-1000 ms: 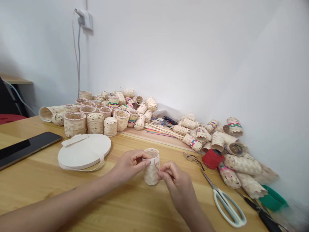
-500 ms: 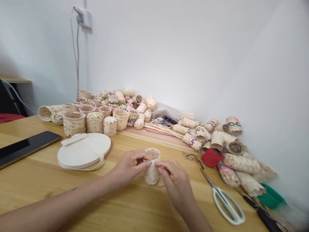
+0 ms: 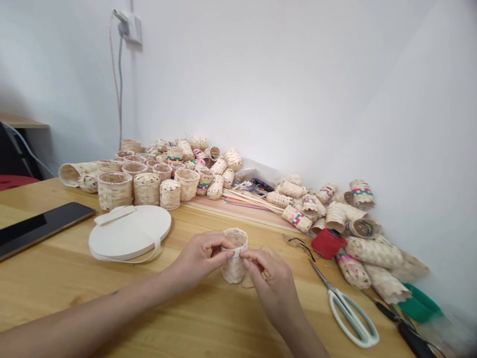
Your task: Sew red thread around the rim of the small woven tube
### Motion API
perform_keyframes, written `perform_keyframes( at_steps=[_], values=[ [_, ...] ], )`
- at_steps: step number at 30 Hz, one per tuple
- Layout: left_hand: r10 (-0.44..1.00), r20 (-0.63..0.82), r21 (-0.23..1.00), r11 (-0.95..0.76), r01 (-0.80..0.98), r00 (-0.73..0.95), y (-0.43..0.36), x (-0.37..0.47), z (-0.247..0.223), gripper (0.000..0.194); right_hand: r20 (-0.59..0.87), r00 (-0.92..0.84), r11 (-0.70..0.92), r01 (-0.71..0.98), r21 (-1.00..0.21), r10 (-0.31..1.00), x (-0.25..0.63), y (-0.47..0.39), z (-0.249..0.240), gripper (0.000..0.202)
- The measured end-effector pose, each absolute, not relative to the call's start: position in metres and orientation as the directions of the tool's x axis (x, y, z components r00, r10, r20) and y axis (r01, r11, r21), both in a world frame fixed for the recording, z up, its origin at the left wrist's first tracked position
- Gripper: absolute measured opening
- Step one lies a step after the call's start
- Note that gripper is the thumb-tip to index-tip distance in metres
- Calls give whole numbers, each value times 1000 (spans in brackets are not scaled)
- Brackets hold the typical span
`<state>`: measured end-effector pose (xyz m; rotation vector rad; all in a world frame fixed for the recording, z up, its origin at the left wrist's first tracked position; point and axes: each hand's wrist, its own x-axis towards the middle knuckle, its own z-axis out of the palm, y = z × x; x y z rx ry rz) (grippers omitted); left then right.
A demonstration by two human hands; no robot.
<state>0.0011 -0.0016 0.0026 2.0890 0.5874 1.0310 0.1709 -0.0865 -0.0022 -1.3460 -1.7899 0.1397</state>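
Observation:
A small pale woven basket (image 3: 233, 268) stands upright on the wooden table, its round mouth facing up. My left hand (image 3: 206, 253) pinches the near left part of its rim between thumb and fingers. On the right side of the same rim, my right hand (image 3: 270, 271) has thumb and forefinger pressed together at the edge. A thin reddish thread (image 3: 246, 285) hangs beside the basket below my right hand. Whether a needle is between the right fingertips is too small to tell.
A roll of white strip (image 3: 128, 233) and a phone (image 3: 44, 226) lie left. Finished baskets (image 3: 115, 191) stand behind. Scissors (image 3: 350, 313), glasses (image 3: 298, 242), a red spool (image 3: 328, 243) and a green bowl (image 3: 420, 303) are right, near piled baskets (image 3: 374, 251) along the wall.
The basket's lower end has shifted very slightly. Both hands keep almost the same grip and place at the rim.

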Motion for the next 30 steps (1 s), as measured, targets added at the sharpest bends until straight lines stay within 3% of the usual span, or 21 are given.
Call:
perform_keyframes(
  at_steps=[6,10,15,20,26,30],
  values=[
    [629,529,722,-687,88,569,-3,1,3,13,558,-34,400,732,-551,829,170,-87,-2,14],
    [532,639,577,-809,111,555,-7,0,2,14,540,-15,377,732,-567,841,168,-87,-2,16],
    [404,744,348,-914,207,532,-8,-1,-5,14,446,71,303,637,-709,892,160,-87,-5,16],
    [358,773,242,-930,278,523,-8,-1,-7,16,265,196,154,447,-881,944,150,-85,-10,19],
    [237,807,79,-951,299,541,-8,0,-7,19,223,237,141,319,-937,946,144,-85,-13,23],
    [214,810,49,-953,299,547,-9,1,-8,20,221,220,149,301,-942,950,143,-85,-14,23]
  ],
)
